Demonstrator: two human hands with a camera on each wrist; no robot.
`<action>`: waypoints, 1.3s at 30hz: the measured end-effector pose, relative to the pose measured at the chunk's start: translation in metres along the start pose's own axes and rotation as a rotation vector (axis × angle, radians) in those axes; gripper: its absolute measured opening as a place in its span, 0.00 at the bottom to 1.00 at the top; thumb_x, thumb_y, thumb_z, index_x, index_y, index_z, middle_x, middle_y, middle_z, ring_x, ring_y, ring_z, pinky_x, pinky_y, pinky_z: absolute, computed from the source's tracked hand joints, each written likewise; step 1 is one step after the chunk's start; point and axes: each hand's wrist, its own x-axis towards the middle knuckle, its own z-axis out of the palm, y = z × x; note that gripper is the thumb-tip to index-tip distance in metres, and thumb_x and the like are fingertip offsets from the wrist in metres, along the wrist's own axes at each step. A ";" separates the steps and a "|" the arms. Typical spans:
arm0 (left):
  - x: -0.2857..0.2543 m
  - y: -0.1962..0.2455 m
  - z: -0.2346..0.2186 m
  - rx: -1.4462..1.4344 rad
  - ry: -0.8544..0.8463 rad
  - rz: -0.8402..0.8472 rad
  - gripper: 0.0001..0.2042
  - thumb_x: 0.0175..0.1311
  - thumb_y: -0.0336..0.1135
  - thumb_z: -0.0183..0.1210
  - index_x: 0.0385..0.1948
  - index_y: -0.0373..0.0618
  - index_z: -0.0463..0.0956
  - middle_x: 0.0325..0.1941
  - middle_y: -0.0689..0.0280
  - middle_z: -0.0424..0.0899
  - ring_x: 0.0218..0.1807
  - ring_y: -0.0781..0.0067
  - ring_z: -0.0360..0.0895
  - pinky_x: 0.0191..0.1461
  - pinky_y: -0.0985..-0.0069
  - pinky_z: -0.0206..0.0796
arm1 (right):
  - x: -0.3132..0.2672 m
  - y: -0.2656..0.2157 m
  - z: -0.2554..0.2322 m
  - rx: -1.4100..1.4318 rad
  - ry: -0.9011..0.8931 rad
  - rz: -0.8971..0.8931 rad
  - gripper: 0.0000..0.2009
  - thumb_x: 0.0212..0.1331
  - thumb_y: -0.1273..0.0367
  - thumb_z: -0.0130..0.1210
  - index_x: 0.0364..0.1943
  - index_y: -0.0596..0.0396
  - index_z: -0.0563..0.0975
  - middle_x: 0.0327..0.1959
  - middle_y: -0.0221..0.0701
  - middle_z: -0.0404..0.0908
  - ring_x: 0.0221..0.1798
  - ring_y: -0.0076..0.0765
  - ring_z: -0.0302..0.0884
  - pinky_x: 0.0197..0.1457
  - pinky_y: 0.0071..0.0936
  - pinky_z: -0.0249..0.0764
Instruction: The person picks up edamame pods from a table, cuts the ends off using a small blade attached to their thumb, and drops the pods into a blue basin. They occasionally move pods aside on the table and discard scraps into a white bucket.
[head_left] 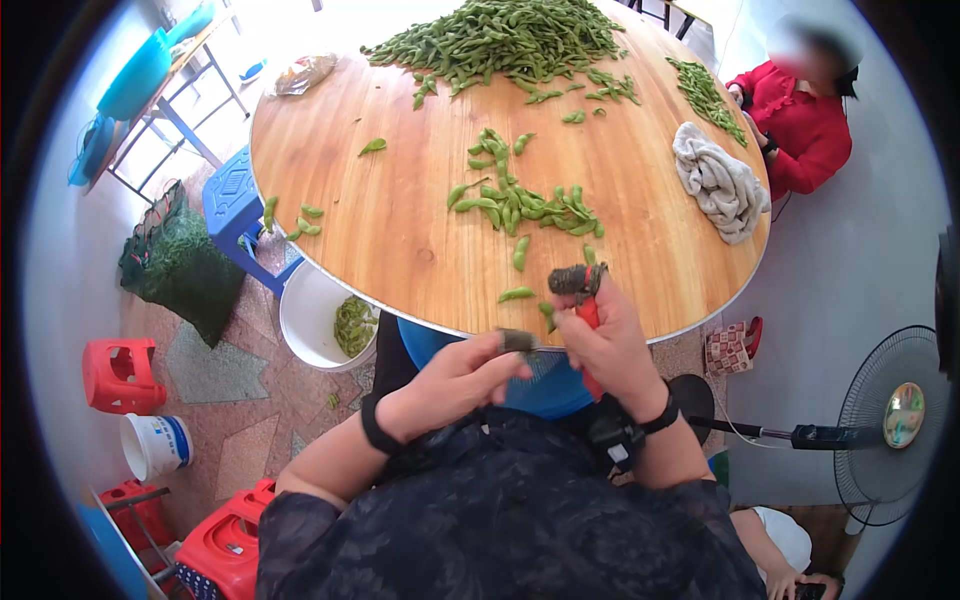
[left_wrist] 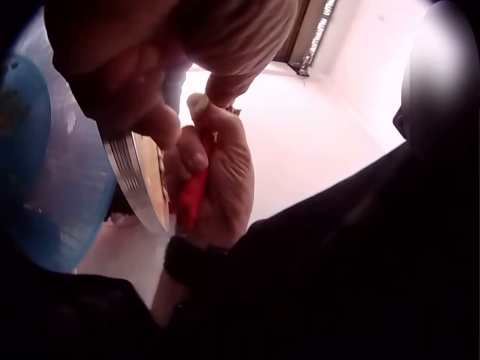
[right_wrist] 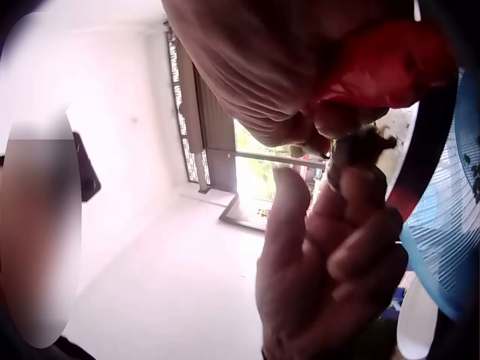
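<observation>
My right hand (head_left: 608,345) grips a red-handled tool (head_left: 588,318) over the table's near edge, a dark wrap (head_left: 575,280) around a fingertip. To its left, my left hand (head_left: 455,378) has loosely bent fingers, one with a dark wrap (head_left: 516,341); nothing clear is in it. In the right wrist view the left hand (right_wrist: 330,262) has its thumb apart, its fingertips close under the right hand (right_wrist: 255,67). The left wrist view shows a pale green tip (left_wrist: 201,103) at the right thumb; whether it is a pod, I cannot tell. Loose green pods (head_left: 520,205) lie beyond both hands.
A large pod pile (head_left: 500,40) covers the far table; a grey cloth (head_left: 722,185) lies right. Below the near edge is a blue basket (head_left: 550,390), with a white bucket (head_left: 300,320) to its left. A fan (head_left: 890,430) stands right; a person in red (head_left: 805,130) sits beyond.
</observation>
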 end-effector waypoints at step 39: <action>-0.004 -0.022 -0.009 -0.083 -0.393 -0.169 0.11 0.71 0.38 0.51 0.28 0.44 0.69 0.21 0.76 0.65 0.25 0.82 0.66 0.28 0.80 0.59 | -0.029 0.019 0.006 0.126 -0.480 0.242 0.05 0.63 0.73 0.37 0.40 0.56 0.65 0.20 0.27 0.71 0.13 0.19 0.65 0.15 0.17 0.61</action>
